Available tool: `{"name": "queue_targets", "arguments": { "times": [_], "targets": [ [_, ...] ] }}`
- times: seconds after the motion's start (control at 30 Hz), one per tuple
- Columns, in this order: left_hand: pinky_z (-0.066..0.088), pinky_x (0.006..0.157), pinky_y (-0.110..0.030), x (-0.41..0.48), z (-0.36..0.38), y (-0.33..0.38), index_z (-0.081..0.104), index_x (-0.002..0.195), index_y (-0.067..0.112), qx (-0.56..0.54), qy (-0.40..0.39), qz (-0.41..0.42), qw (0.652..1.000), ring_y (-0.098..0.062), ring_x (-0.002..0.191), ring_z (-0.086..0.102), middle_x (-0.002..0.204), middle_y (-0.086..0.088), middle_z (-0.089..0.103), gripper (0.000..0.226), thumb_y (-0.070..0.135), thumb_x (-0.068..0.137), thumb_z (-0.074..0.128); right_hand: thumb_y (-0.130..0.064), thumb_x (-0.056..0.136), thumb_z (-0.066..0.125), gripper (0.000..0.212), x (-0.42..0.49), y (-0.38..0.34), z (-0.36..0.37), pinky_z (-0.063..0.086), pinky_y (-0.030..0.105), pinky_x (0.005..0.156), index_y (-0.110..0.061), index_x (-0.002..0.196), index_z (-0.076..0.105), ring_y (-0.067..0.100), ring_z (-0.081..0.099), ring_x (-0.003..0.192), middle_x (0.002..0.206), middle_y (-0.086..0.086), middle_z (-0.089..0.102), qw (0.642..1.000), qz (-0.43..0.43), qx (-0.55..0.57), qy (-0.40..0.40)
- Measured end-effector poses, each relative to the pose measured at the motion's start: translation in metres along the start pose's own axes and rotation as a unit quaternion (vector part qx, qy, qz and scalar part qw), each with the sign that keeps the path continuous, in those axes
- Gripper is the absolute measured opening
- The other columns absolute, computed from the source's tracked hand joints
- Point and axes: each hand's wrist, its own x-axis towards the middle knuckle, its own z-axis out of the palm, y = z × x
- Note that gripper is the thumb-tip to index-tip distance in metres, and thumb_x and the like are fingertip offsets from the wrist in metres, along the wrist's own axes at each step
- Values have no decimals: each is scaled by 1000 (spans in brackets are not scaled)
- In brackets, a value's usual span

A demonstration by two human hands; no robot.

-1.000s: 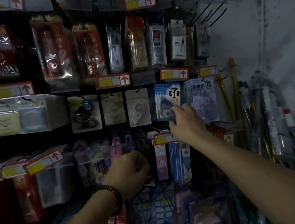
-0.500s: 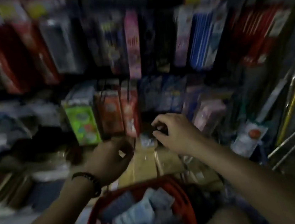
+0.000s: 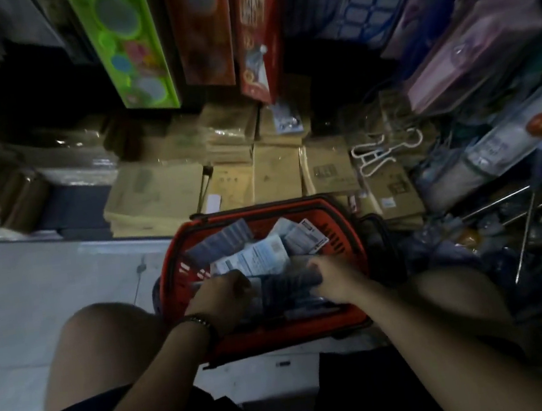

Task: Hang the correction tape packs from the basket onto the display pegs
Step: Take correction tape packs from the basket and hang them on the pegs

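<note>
Correction tape packs (image 3: 262,257) are lying heaped in the red basket (image 3: 344,230). Your right hand (image 3: 335,277) is clenching a dark bundle (image 3: 286,287) of them. Just left of that grip, your left hand (image 3: 220,293) is curling in, its hold unclear. Many packs are waiting to be hung.

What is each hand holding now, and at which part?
The right hand grips a dark stack of packs at its right end; for the left hand, unclear.
</note>
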Motion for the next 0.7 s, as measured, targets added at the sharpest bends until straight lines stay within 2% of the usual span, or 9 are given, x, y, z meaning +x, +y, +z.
{"name": "queue_targets", "arguments": {
  "times": [0.07, 0.13, 0.2, 0.3, 0.43, 0.47, 0.53, 0.57, 0.7],
  "targets": [
    [54, 96, -37, 14, 17, -8, 67, 123, 21, 37, -58, 7, 998, -32, 116, 68, 126, -9, 71, 38, 46, 99, 51, -29, 75, 86, 32, 14, 18, 22, 54, 30, 81, -25, 100, 66, 19, 68, 103, 107, -7, 68, 998, 5, -33, -46],
    [51, 93, -33, 20, 21, -5, 67, 126, 20, 58, -102, 14, 993, -30, 117, 67, 127, -8, 71, 35, 41, 102, 54, -33, 70, 87, 43, 23, 28, 36, 56, 32, 90, -26, 108, 68, 21, 65, 109, 116, -2, 66, 994, 0, -77, -83],
    [48, 90, -30, 24, 21, -2, 69, 123, 18, 52, -108, 16, 993, -29, 116, 67, 124, -7, 72, 29, 34, 104, 55, -33, 69, 86, 54, 30, 30, 45, 54, 34, 96, -26, 119, 69, 23, 62, 116, 124, 1, 64, 988, -4, -90, -126],
    [50, 95, -31, 24, 20, 2, 69, 126, 17, 41, -101, 8, 994, -26, 116, 67, 124, -6, 72, 29, 31, 104, 57, -57, 76, 82, 47, 39, 32, 52, 54, 34, 90, -30, 114, 72, 22, 65, 111, 115, -2, 67, 986, -32, -94, -132],
    [50, 95, -31, 27, 15, 4, 62, 128, 16, 39, -130, 31, 990, -26, 118, 66, 130, -7, 69, 30, 34, 105, 59, -67, 86, 66, 49, 41, 24, 52, 51, 36, 96, -28, 115, 72, 20, 58, 112, 112, -5, 59, 982, -54, -124, -131],
    [49, 93, -29, 28, 15, 5, 62, 127, 17, 38, -135, 29, 990, -26, 117, 65, 130, -7, 69, 29, 35, 104, 59, -63, 91, 60, 47, 42, 23, 55, 51, 38, 99, -28, 119, 71, 23, 58, 117, 119, -1, 60, 981, -53, -141, -119],
    [44, 92, -26, 29, 14, 8, 61, 129, 20, 37, -146, 26, 988, -24, 119, 64, 131, -4, 67, 30, 36, 105, 58, -36, 98, 59, 36, 42, 22, 65, 51, 43, 102, -27, 133, 64, 33, 57, 127, 136, 7, 57, 975, -48, -203, -76],
    [44, 93, -26, 29, 14, 9, 60, 131, 21, 38, -150, 27, 988, -24, 121, 63, 131, -2, 66, 31, 37, 105, 56, -26, 97, 62, 40, 43, 23, 71, 51, 45, 103, -27, 137, 61, 35, 55, 129, 141, 8, 53, 971, -41, -229, -61],
    [49, 95, -30, 32, 16, 8, 61, 133, 23, 47, -162, 32, 985, -24, 119, 66, 134, -4, 67, 35, 43, 105, 54, -32, 100, 63, 40, 46, 22, 76, 48, 47, 107, -41, 139, 59, 35, 47, 137, 146, 9, 48, 972, 4, -220, -78]
  ]
}}
